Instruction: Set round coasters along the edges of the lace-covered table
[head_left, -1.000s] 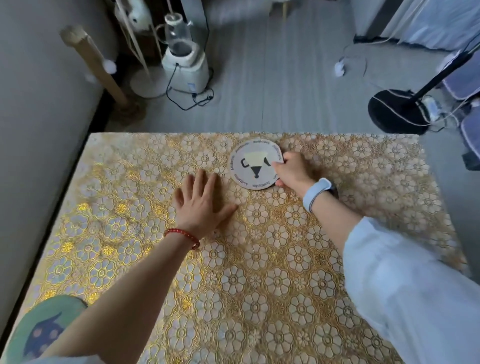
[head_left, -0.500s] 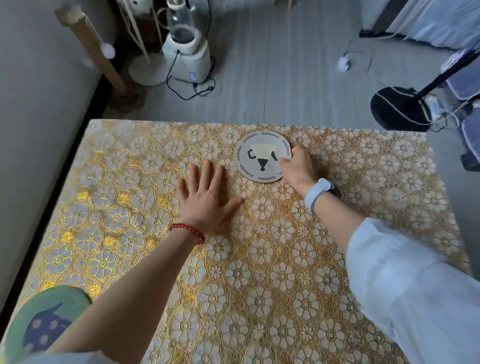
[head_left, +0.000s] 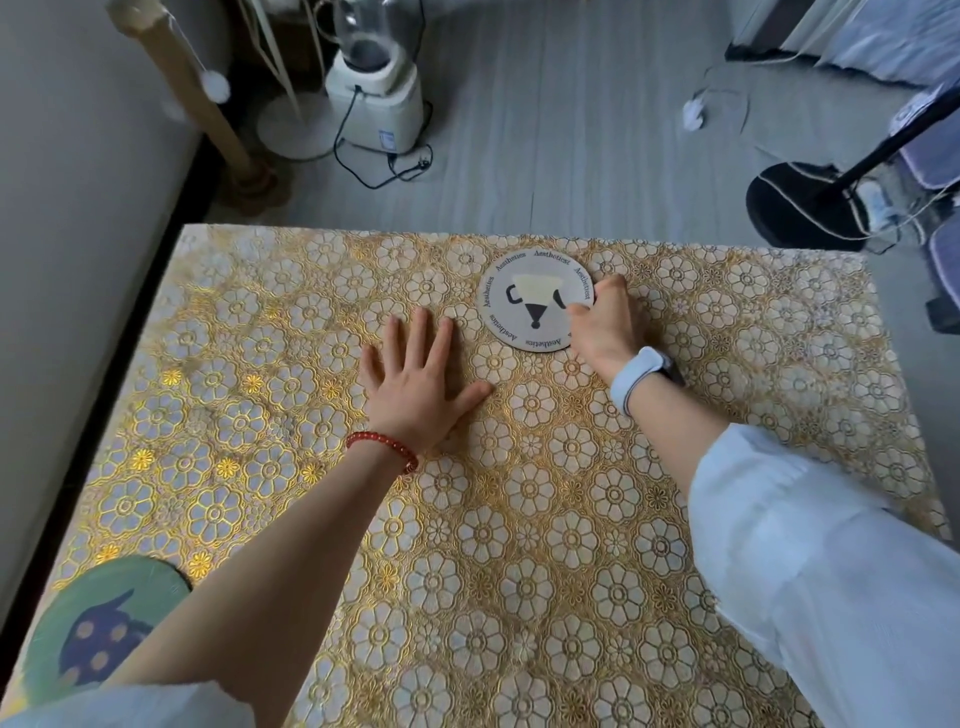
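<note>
Coaster (head_left: 537, 299) is sliding toward twelve o'clock, nearing the far edge; our right hand (head_left: 605, 325) is pinching its rim, left hand (head_left: 421, 384) lying flat, empty.

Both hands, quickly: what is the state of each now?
Left hand: open, flat on the lace cloth.
Right hand: closed on the round grey printed coaster.

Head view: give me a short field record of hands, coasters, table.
table: gold lace cloth, covers the whole top
grey coaster: flat, near the far edge, printed cup design
green coaster: near left corner, partly under the left forearm
right hand: fingers on the grey coaster's right rim
left hand: flat on the cloth, palm down, empty, just left of the grey coaster
wrists: red bead bracelet left, pale watch band right
</note>
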